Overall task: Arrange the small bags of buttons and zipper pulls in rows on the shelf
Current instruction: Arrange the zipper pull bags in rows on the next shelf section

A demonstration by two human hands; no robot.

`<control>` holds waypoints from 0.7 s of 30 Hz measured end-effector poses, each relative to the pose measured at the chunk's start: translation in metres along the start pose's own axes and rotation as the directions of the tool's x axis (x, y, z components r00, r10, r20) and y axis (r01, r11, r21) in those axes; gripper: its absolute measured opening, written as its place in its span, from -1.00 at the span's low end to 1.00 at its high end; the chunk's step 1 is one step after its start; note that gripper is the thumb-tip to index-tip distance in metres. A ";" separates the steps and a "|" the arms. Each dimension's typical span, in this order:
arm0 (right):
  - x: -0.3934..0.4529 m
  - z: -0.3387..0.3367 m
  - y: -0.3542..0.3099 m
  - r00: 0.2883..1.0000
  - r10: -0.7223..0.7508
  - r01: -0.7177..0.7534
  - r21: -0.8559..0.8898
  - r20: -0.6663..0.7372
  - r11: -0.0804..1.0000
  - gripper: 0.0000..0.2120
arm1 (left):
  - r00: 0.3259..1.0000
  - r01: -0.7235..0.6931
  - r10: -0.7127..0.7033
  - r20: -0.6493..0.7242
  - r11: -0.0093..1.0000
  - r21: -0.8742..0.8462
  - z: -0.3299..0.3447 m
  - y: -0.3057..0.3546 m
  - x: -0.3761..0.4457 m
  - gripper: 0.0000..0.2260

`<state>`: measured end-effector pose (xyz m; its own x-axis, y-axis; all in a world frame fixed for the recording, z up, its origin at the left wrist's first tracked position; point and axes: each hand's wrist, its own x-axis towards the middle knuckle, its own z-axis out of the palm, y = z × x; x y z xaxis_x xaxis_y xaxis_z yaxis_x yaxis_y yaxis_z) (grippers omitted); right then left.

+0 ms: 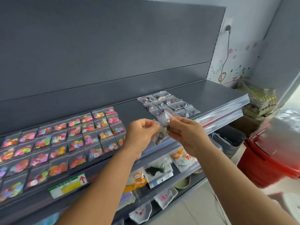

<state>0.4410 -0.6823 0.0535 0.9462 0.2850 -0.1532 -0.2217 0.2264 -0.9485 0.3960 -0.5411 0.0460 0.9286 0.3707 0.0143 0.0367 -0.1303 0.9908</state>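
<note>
Left hand [142,129] and right hand [185,130] pinched clear zipper-pull bags [163,127] above shelf [209,93] front edge. Bags judged light, limp, slippery; best pinched at red-striped seal, not contents.

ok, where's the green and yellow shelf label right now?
Head view, lower left: the green and yellow shelf label sits on the front edge of the shelf, just below the rows of colourful button bags and left of the left forearm.
</note>
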 end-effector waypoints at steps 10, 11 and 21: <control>0.051 -0.079 -0.013 0.965 -0.121 0.089 -0.142 -0.231 0.986 -0.88 | 0.982 -0.111 0.098 0.161 0.991 0.075 0.077 0.002 0.069 -0.92; 0.060 -0.086 -0.015 0.963 -0.130 0.090 -0.172 -0.235 0.981 -0.88 | 0.978 -0.145 0.127 0.165 0.984 0.101 0.084 0.002 0.079 -0.92; 0.178 -0.126 -0.050 0.959 -0.203 0.108 -0.404 -0.200 0.908 -0.82 | 0.936 -0.347 0.307 0.173 0.888 0.301 0.130 0.006 0.198 -0.95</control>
<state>0.6501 -0.7605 0.0390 0.9991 0.0411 -0.0096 -0.0038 -0.1399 -0.9902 0.6283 -0.5877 0.0373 0.9442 0.1478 0.2943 -0.1786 -0.5210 0.8347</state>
